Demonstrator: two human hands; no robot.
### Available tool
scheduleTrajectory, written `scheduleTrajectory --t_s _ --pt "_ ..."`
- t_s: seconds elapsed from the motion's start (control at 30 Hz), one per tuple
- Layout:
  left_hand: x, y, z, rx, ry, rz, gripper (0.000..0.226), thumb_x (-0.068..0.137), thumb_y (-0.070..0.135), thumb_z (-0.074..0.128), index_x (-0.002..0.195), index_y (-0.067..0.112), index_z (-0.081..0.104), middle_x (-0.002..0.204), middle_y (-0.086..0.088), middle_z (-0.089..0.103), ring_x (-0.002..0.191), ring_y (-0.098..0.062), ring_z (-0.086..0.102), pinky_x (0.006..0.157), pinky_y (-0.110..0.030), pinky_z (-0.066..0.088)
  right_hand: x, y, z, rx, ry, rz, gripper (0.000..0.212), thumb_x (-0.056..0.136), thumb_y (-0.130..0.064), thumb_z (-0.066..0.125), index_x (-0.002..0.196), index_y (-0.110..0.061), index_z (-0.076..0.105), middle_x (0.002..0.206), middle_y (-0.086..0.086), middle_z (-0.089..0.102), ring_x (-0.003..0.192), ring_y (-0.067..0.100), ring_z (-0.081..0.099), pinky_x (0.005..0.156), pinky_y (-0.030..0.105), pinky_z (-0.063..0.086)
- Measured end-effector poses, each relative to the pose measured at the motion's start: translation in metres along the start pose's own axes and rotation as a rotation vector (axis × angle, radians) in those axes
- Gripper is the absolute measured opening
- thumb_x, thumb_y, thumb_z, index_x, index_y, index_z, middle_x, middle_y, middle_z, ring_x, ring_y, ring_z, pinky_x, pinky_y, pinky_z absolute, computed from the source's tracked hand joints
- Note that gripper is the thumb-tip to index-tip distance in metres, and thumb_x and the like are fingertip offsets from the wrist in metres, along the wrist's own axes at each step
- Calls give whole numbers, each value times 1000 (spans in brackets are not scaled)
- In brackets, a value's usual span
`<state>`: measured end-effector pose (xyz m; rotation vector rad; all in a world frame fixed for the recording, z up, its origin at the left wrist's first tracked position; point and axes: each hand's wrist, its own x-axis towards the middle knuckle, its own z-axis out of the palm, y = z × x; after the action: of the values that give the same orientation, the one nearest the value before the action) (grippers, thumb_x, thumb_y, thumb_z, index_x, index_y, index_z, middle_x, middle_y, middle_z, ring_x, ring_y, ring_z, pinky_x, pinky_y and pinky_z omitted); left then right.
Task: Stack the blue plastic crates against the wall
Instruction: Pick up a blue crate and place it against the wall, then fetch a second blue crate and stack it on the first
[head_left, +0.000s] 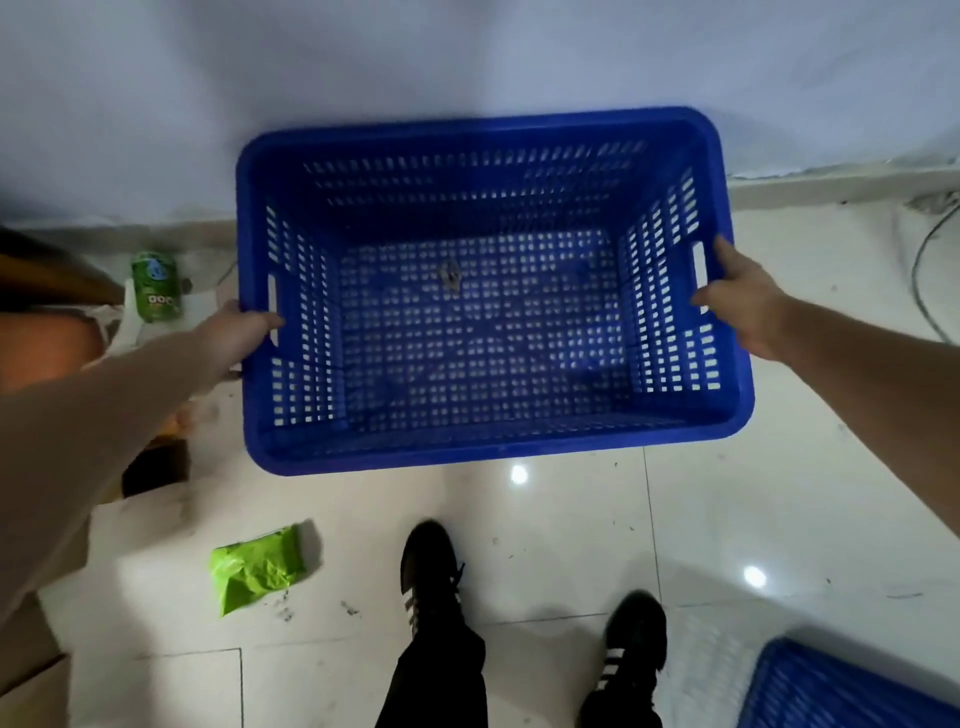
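A blue plastic crate (483, 447) with slotted walls and an open top is in front of me, its far side close to the white wall (467, 57). My left hand (236, 338) grips the crate's left handle slot. My right hand (745, 301) grips the right rim at the other handle slot. The crate holds nothing but a small scrap on its floor. I cannot tell whether it rests on the floor or hangs just above it. The corner of a second blue crate (831, 691) shows at the bottom right.
White glossy floor tiles (571, 545) lie under my two black shoes. A crumpled green bag (257, 569) lies at the lower left. A green can (156, 286) stands by the wall at left, next to brown cardboard. A cable (922, 270) curves at the right.
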<state>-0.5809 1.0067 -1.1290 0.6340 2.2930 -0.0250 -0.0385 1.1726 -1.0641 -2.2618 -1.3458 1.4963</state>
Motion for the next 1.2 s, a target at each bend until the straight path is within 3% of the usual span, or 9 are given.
scheduleTrajectory --t_s 0.07,0.17,0.4,0.5,0.57,0.63,0.87,1.07,1.2 --pt "-42 18 -8 190 69 122 59 79 44 55 129 13 50 123 -16 62 99 -39 64 76 -46 54 -25 2 5 -138 5 -46 81 94 7 49 162 -30 27 173 -7 14 154 22 29 105 31 41" --pt "-120 76 -16 383 82 249 44 94 30 48 131 6 48 127 -21 54 111 -45 57 88 -51 46 -63 4 6 -200 80 -44 64 94 8 38 150 -22 51 162 6 42 129 29 57 85 34 50" --pt "-265 245 40 652 -382 717 33 105 18 37 100 -3 63 106 -20 64 96 -35 56 79 -36 40 -143 14 -35 115 171 -64 40 91 19 43 112 1 71 98 8 81 90 23 64 62 10 52" --pt "-334 292 70 753 -319 861 39 104 20 40 121 -6 64 128 -23 63 117 -41 60 92 -43 46 -169 36 -77 131 233 -62 45 89 10 43 107 -18 73 93 4 80 93 25 66 87 35 62" --pt "-375 306 101 793 -265 945 39 101 27 44 124 3 65 126 -16 66 115 -36 63 94 -42 49 -193 67 -109 129 295 -33 41 89 2 46 107 -23 73 104 8 80 92 20 64 83 33 59" --pt "-420 313 136 855 -317 1000 40 102 29 42 127 7 63 130 -10 64 112 -32 62 91 -39 50 -218 111 -140 112 337 11 38 90 -4 49 109 -26 73 108 7 78 94 22 67 70 20 52" --pt "-586 307 299 1125 -362 1135 46 100 32 44 137 8 58 144 -16 55 127 -38 54 100 -37 47 -344 334 -235 151 368 226 39 93 -11 48 124 -23 68 105 3 73 93 20 62 58 15 42" --pt "-767 285 453 1198 -486 1326 42 100 32 50 135 12 60 140 -14 59 128 -36 54 104 -37 46 -468 548 -284 173 523 533 34 93 -11 52 119 -17 73 124 16 73 116 35 67 97 31 48" --pt "-857 265 540 1214 -561 1385 39 97 30 50 131 12 59 133 -14 62 118 -33 60 93 -32 47 -546 650 -291 208 577 616 31 95 -10 53 121 -11 71 127 18 70 121 39 63 99 32 45"
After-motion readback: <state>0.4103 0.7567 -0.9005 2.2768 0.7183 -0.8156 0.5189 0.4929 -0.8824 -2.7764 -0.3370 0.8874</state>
